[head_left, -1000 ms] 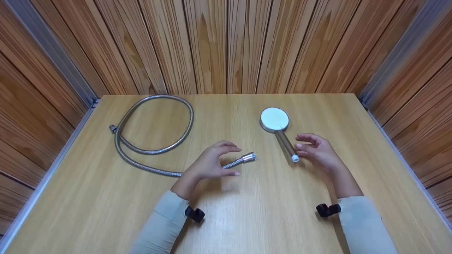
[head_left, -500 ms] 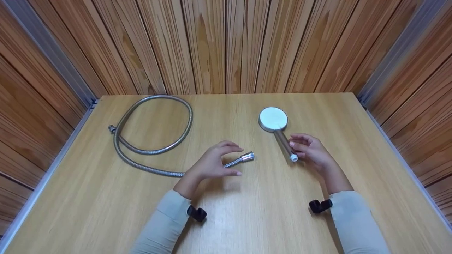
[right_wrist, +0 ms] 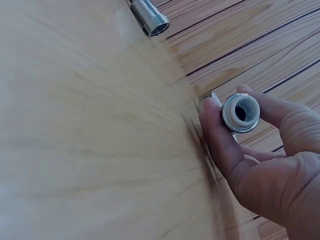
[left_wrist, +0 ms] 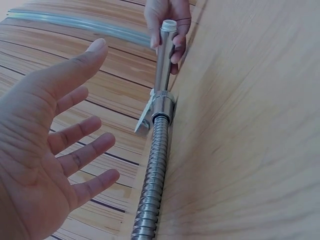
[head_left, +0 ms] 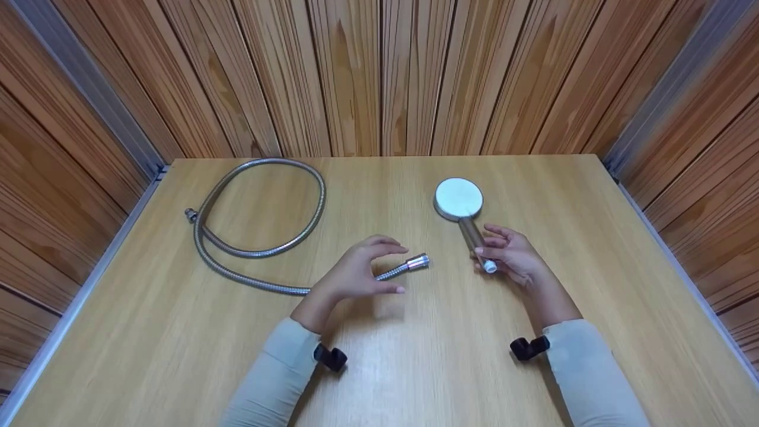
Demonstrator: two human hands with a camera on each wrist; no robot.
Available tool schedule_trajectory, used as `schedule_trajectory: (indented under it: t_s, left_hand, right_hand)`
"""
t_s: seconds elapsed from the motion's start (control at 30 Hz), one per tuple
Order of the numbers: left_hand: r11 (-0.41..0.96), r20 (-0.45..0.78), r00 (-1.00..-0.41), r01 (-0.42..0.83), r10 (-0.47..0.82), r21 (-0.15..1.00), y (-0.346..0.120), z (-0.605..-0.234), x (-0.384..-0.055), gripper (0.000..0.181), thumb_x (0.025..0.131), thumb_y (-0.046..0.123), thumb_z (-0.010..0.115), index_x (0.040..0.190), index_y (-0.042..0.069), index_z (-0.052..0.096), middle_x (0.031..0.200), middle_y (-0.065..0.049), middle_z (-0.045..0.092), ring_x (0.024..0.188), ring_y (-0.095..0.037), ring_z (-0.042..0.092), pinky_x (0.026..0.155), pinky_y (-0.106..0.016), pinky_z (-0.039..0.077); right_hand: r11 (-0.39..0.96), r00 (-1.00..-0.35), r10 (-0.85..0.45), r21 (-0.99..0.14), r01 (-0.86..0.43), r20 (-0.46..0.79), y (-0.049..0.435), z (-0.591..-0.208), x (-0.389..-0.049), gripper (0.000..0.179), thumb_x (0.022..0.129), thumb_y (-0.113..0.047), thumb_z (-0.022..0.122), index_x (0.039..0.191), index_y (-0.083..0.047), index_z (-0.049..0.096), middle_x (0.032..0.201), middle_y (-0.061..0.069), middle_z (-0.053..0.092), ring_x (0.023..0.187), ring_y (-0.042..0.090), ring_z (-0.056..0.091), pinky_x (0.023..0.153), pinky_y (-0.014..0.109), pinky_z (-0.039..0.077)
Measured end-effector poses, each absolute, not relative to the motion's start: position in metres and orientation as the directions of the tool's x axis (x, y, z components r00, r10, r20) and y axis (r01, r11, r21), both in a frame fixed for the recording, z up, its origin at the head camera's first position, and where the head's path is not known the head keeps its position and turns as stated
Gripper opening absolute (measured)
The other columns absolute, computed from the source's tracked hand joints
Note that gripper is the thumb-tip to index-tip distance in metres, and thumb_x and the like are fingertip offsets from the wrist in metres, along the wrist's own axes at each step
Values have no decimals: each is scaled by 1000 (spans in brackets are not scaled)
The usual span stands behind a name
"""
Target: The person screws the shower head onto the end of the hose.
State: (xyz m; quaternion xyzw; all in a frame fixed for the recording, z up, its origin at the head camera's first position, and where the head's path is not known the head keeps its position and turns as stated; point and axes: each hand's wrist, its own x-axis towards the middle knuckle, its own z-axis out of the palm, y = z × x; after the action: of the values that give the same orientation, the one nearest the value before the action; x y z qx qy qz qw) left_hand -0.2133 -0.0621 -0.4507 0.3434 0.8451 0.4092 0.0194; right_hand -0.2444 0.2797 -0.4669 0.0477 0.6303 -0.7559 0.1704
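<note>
Now your right grip closes round the handle of the hand shower on the worktop, apparently securing it, while your left grip, empty with fingers spread, hovers near the metal shower hose.

The left sleeve and the right sleeve are made of plain, pale grey cloth with a faint green cast; shallow creases are seen along the left one. At the inner side of each, a small black device is worn: the left wrist camera and the right wrist camera, both elbow-shaped and blunt-ended. The left hand and right hand are bare.
</note>
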Motion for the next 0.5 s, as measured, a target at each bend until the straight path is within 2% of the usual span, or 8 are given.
schedule_trajectory:
  t_s: [0.23, 0.5]
  left_hand:
    - [433, 240, -769, 556, 593, 710, -63, -450, -214, 62, 76, 28, 86, 131, 17, 62, 135, 0, 53, 128, -17, 46, 106, -39, 38]
    - [423, 237, -774, 543, 587, 725, -62, -452, -215, 60, 77, 26, 85, 132, 17, 62, 135, -4, 53, 128, -18, 46, 106, -40, 39]
  right_hand:
    - [-194, -942, -216, -935, 298, -256, 275, -464, -239, 82, 86, 12, 65, 152, 3, 17, 119, 9, 55, 98, 28, 67, 80, 41, 56]
    - [-229, -930, -298, -929, 290, -217, 266, -461, -235, 78, 87, 16, 59, 152, 6, 15, 143, 20, 28, 117, 33, 53, 85, 49, 53]
